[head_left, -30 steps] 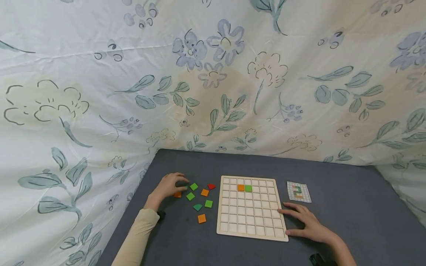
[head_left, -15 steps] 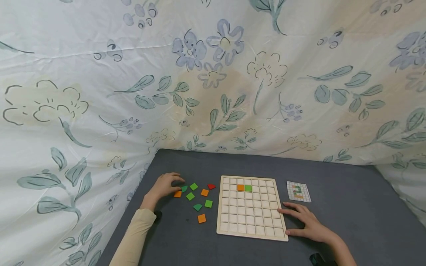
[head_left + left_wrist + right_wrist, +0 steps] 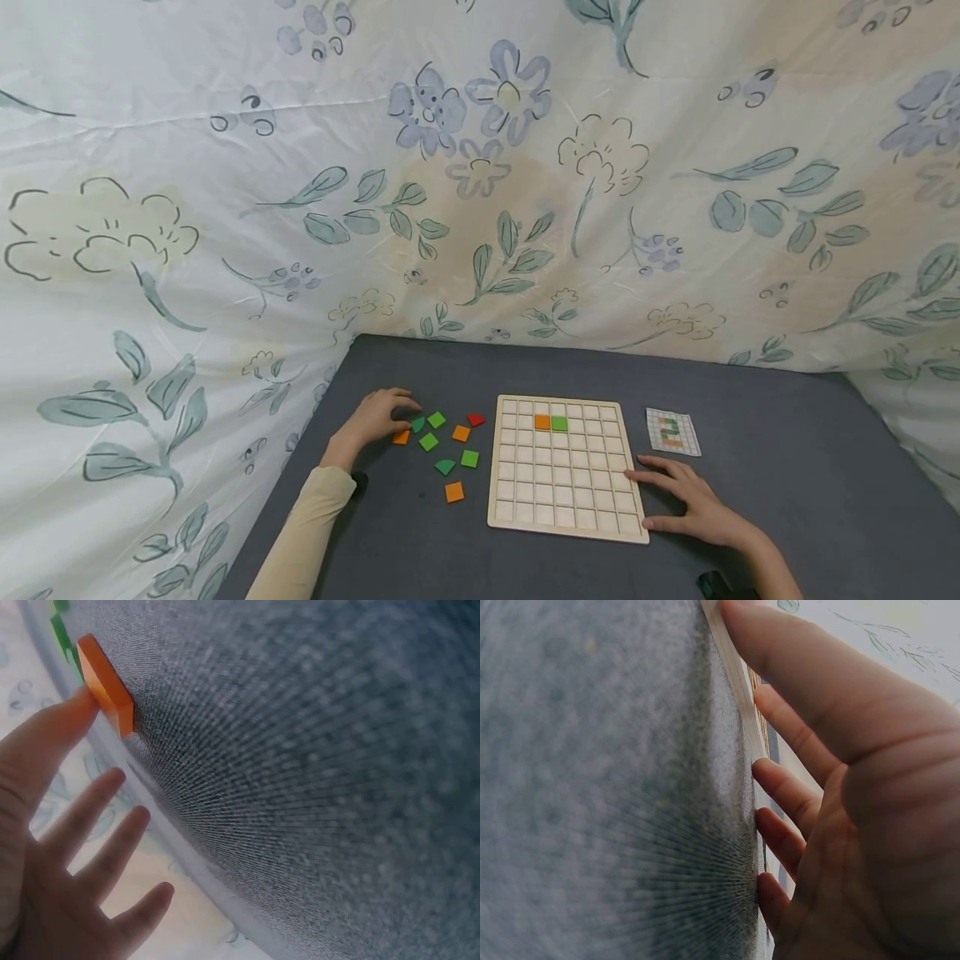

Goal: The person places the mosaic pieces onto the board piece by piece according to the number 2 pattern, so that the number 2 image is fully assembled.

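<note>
In the head view my left hand [image 3: 375,417] is low at the left of a group of loose tiles. Its fingertips reach over a dark green rounded tile [image 3: 417,425], with the thumb right beside an orange square tile [image 3: 401,437]. The left wrist view shows the thumb tip overlapping that orange tile [image 3: 106,686] and three fingers spread apart; the index finger is hidden. My right hand [image 3: 693,504] rests at the right edge of a wooden grid board [image 3: 566,532], fingers extended and fingertips touching the rim. One orange tile [image 3: 542,422] and one green tile [image 3: 559,423] sit side by side in the board's upper cells.
Loose between hand and board lie green squares [image 3: 469,459], orange squares [image 3: 454,492], a red tile [image 3: 476,420] and another dark green rounded tile [image 3: 445,467]. A printed pattern card [image 3: 673,432] lies right of the board. Floral cloth [image 3: 480,250] hangs behind the dark table [image 3: 810,450].
My left hand drew slightly back, uncovering the dark green rounded tile, then shifted a little right again, and that tile moved slightly with it. My right hand and the board stayed put.
</note>
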`<state>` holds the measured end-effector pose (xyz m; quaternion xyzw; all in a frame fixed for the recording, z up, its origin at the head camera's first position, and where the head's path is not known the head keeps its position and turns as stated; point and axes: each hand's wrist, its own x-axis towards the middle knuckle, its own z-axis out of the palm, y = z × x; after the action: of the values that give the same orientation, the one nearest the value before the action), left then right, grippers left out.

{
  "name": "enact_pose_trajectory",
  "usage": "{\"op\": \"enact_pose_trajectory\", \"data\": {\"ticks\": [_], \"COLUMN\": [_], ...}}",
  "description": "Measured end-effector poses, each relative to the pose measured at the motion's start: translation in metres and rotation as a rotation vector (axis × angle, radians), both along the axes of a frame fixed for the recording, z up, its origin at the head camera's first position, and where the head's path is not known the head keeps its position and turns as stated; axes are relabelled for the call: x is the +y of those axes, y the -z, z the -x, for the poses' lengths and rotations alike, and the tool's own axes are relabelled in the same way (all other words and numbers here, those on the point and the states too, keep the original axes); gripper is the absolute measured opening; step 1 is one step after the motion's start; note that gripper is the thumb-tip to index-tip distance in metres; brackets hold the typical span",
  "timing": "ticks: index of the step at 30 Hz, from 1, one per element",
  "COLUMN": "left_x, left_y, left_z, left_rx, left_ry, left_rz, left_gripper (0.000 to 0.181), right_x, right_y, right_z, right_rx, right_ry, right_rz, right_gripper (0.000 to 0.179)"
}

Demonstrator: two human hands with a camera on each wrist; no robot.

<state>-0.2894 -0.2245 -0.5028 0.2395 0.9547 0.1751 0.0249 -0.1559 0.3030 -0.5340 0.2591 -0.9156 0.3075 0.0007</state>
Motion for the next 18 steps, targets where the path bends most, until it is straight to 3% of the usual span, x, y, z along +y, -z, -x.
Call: {"op": "enact_pose_trajectory", "data": {"ticks": [8,18], "left_x": [0.0032,0.0057], "left_y": [-0.0011,0.0], "left_z": [0.002,0.0042], "left_rx": [-0.042,-0.054], "left_ry": [0.056,0.066], "left_rz": [-0.015,0.016], "left_gripper": [0.03,0.029], "right_x": [0.0004,0.0006], "right_y": [0.0017,0.0021], "right_z": [0.0004,0.0014], "right_rx": [0.008,-0.001], "right_ry": [0.005,0.012], "right_rz": [0.0,0.0], "right_gripper": [0.062,0.062]}}
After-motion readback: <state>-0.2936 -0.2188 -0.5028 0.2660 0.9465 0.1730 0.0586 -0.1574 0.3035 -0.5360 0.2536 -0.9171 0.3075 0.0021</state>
